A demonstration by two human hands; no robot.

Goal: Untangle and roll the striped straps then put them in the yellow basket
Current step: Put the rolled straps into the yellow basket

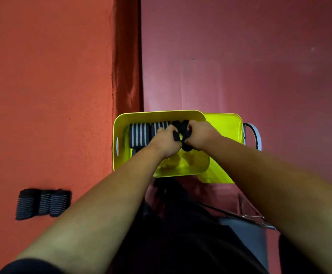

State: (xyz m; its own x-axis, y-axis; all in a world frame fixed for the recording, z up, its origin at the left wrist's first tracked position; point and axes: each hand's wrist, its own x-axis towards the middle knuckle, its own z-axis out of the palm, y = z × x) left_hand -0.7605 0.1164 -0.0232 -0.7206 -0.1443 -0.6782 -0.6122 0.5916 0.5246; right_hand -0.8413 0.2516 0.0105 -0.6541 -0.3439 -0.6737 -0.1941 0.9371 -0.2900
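Strap — between left grip, right grip.

L hand, R hand hide most of dark rolled strap; yellow plastic tub at 3 o'clock of yellow basket is partly covered.

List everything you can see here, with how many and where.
basket: one, yellow, centre.
basket rolls: two, black-and-white striped, side by side inside the basket.
dark strap: one, black, held over the basket.
table rolls: three, striped, lower left on the orange surface.
lid or tray: one, yellow, partly under the basket's right side.
orange surface: one, left.
left hand: one, fingers gripping the dark strap.
right hand: one, fingers gripping the dark strap.
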